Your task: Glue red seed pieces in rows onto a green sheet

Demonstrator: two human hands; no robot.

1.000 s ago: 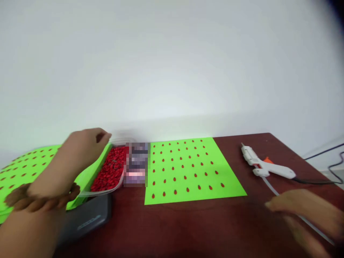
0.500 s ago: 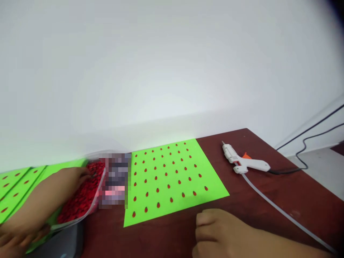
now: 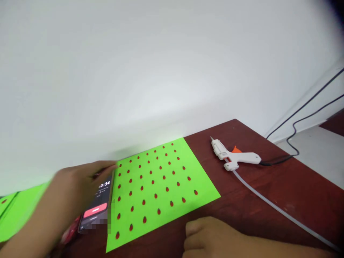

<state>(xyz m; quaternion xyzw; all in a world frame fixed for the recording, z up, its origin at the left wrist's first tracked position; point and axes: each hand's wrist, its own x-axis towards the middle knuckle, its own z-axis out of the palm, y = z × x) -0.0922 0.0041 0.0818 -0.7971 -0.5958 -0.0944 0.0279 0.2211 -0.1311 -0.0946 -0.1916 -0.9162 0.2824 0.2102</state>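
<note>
My left hand (image 3: 80, 179), partly blurred, reaches over the phone (image 3: 96, 206) with its fingertips at the left edge of a bright green sheet (image 3: 206, 191). Its thumb and fingers are closed together, and a small dark red bit shows between them, too unclear to name. Rows of small red pieces with dark ends, like ladybugs, cover the sheet. My right hand (image 3: 205, 236) rests in a loose fist on the table below the sheet, seemingly holding nothing. Behind my left forearm, a bit of the clear bag with red pieces (image 3: 70, 231) shows.
A white glue gun (image 3: 228, 156) with an orange trigger lies right of the sheet. Its glue stick (image 3: 268, 202) trails towards the front right, and a black cord (image 3: 282, 160) runs off right. More green sheets (image 3: 27, 208) lie at the left. A white wall (image 3: 161, 71) stands behind the table.
My left hand has left the container of red pieces and moved right, over the phone to the green sheet's edge. My right hand keeps its fist. The view has shifted slightly.
</note>
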